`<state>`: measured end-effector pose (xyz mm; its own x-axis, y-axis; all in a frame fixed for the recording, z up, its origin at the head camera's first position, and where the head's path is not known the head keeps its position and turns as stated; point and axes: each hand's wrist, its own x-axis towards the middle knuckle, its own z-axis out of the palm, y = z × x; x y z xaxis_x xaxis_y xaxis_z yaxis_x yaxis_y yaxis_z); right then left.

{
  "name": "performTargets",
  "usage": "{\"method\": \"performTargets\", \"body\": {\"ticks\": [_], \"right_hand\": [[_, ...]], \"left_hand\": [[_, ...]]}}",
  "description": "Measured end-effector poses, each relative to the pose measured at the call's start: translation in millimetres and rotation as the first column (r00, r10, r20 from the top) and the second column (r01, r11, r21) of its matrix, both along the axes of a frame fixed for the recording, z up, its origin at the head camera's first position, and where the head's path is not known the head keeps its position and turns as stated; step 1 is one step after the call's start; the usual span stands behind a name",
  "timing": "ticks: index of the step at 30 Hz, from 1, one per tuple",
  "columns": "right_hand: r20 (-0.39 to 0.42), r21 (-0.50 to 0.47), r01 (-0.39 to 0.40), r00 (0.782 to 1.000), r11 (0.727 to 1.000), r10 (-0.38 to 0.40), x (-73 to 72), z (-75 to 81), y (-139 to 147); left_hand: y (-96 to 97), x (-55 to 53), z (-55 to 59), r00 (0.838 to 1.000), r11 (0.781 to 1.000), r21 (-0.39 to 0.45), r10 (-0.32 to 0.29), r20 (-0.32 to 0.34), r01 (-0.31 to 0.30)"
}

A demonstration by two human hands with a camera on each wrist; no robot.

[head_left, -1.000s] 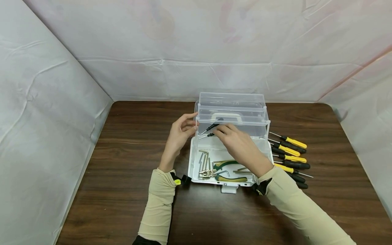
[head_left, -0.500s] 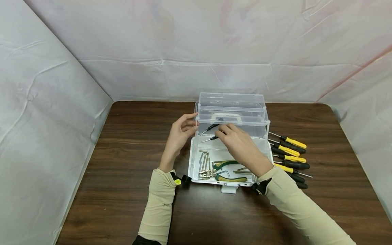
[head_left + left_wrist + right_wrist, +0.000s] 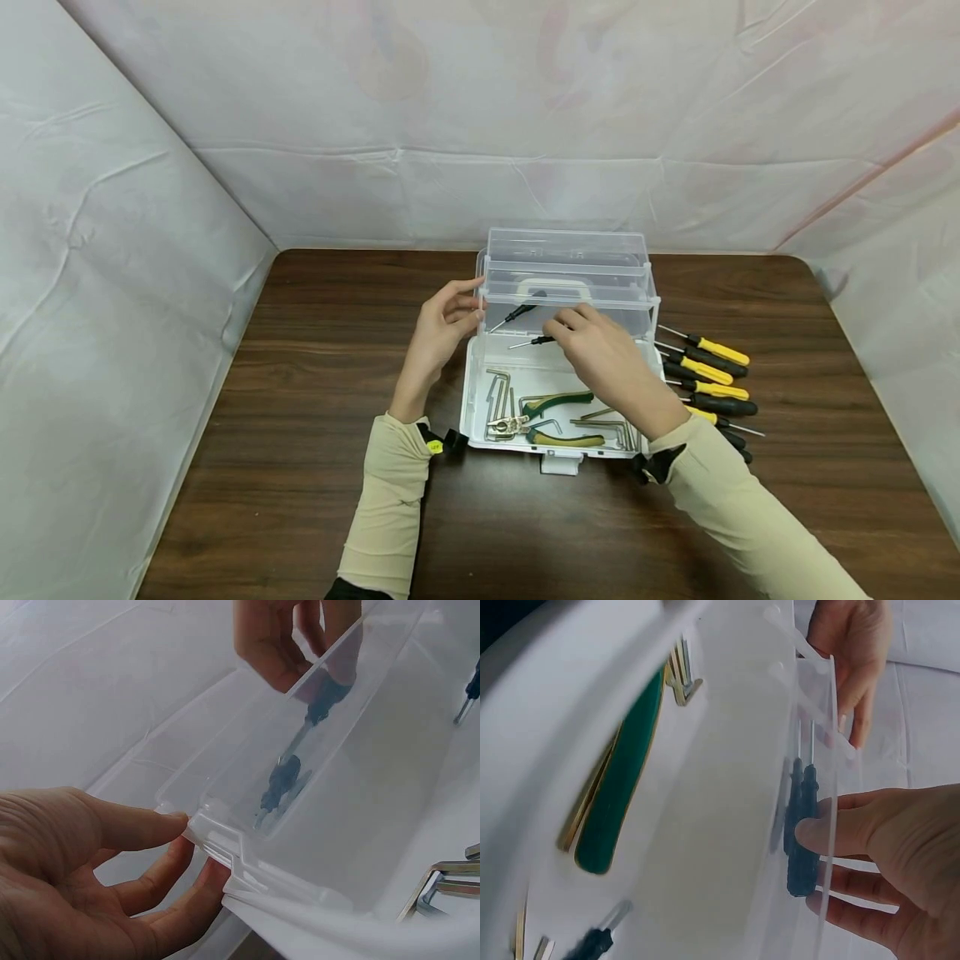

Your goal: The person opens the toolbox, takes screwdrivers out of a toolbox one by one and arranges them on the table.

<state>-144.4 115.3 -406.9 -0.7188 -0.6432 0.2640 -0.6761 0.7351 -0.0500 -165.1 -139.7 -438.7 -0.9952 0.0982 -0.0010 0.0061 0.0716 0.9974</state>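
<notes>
My left hand (image 3: 447, 317) pinches the corner of the raised clear tray (image 3: 259, 859) at the toolbox's left side, thumb on top and fingers beneath. My right hand (image 3: 603, 354) grips a small black-handled screwdriver (image 3: 802, 874) over the clear tray, its thin shaft pointing left in the head view. Another black-handled screwdriver (image 3: 519, 312) lies in that tray beside it. Below, the white toolbox (image 3: 466, 392) contains green-handled pliers (image 3: 558, 402) and several hex keys (image 3: 501, 396). A further small screwdriver (image 3: 594, 945) lies in the box bottom, hidden by my right hand in the head view.
Several yellow- and black-handled screwdrivers (image 3: 716, 387) lie on the wooden table (image 3: 337, 375) right of the box. The clear lid (image 3: 566, 243) stands raised at the back. A white latch (image 3: 560, 464) hangs at the front. White sheeting (image 3: 420, 100) walls the table.
My right hand has shifted right along the clear tray, and the small screwdriver has moved right with it. My left hand has stayed at the tray corner.
</notes>
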Motion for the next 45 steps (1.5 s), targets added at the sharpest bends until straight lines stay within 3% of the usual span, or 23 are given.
{"method": "performTargets", "body": {"ticks": [10, 26, 37, 45], "right_hand": [[0.003, -0.015, 0.071, 0.997, 0.997, -0.071, 11.1, 15.0, 27.7], [-0.017, -0.120, 0.151, 0.988, 0.981, -0.155, 21.2, 20.3, 75.0], [0.004, -0.133, 0.263, 0.964, 0.955, -0.265, 25.6, 19.6, 108.3], [0.053, -0.125, 0.348, 0.938, 0.929, -0.344, 33.2, 8.2, 130.9]], "left_hand": [[-1.3, -1.3, -0.7, 1.000, 1.000, -0.011, 0.008, 0.000, -0.008], [-7.0, -1.3, -1.8, 1.000, 1.000, -0.003, 0.006, -0.015, -0.006], [-9.4, -1.3, -3.1, 1.000, 1.000, -0.009, 0.004, -0.027, -0.004], [-10.0, -1.5, -2.5, 1.000, 1.000, -0.014, 0.005, -0.026, -0.005]]}}
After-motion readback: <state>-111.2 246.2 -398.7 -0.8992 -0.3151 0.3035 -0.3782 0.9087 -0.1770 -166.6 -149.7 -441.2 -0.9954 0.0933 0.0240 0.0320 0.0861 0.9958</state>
